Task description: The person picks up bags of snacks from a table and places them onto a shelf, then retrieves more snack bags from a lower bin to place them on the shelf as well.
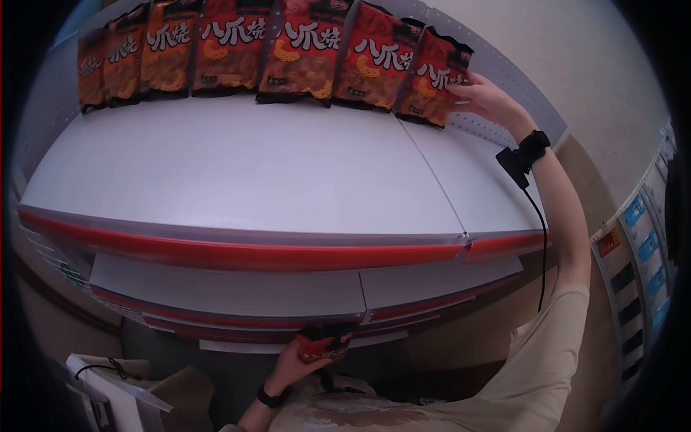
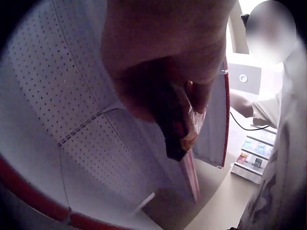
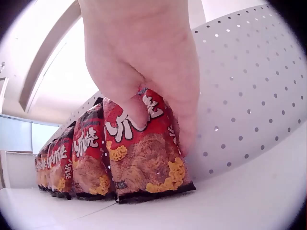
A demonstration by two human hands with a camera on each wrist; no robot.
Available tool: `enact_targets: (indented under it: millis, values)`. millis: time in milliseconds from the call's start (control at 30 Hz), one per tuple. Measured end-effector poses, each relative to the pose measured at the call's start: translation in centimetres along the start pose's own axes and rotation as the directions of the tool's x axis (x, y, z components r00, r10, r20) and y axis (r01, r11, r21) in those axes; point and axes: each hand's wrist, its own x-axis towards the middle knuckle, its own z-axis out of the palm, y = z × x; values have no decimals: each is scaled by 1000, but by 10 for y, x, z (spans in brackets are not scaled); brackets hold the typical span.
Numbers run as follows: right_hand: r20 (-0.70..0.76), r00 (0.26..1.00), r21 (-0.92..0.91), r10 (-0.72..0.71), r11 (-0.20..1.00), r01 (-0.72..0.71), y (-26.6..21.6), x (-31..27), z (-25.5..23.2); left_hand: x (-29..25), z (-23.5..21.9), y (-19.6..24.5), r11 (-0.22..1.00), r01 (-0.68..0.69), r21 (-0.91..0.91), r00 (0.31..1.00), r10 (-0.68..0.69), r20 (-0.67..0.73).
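A row of red-and-orange snack bags stands upright along the back of the white top shelf. At the right end of that row, my right hand pinches the last snack bag by its right side. In the right wrist view the thumb lies on the bag's printed front, the other fingers pass behind its side edge, and its bottom is at the shelf surface. Low in front of my body, my left hand grips another red-and-black snack bag, partly hidden by the palm in the left wrist view.
A perforated panel rises behind the bags. Red strips edge the shelf front, and lower shelves sit beneath. A cable hangs from the right wrist camera. Another stocked rack stands far right, and a white box lower left.
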Motion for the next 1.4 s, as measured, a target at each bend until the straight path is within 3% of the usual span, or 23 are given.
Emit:
enact_targets:
  millis: [100,167,567,667,900,1000,1100,1167,1267,1333,1400]
  values:
    - [4,1000,-16,3,1000,-3,-2,-1,2,-1,0,-12,997,-68,34,997,67,36]
    - [13,1000,-29,-2,1000,3,-2,-1,0,-3,2,-22,999,-31,-8,998,32,45]
    - [1,999,-44,48,998,-48,-15,-12,5,9,4,-1,999,-41,-23,994,43,101]
    - [-18,997,-114,72,991,-74,-22,-18,1,12,6,-2,998,-48,-36,994,52,100]
    - [-69,997,-276,-24,961,4,-37,-48,-37,21,8,2,998,-56,17,985,53,165]
    - [-99,992,-239,-80,970,55,-56,-78,-47,27,13,4,997,-71,-34,982,76,171]
    - [-116,984,-313,-134,945,92,-67,-116,-58,29,18,4,997,-60,-42,979,67,194]
    - [-120,954,-196,-274,949,248,-65,-148,-63,33,21,10,996,-84,-16,971,85,223]
    - [-199,910,-172,-363,927,332,-46,-202,-67,36,29,13,994,-108,-5,956,105,273]
    - [-51,918,-23,-394,919,393,-24,-238,-62,39,37,7,994,-111,-8,950,108,294]
    - [-33,927,1,-373,928,374,-10,-267,-25,40,46,-4,995,-73,-70,943,92,321]
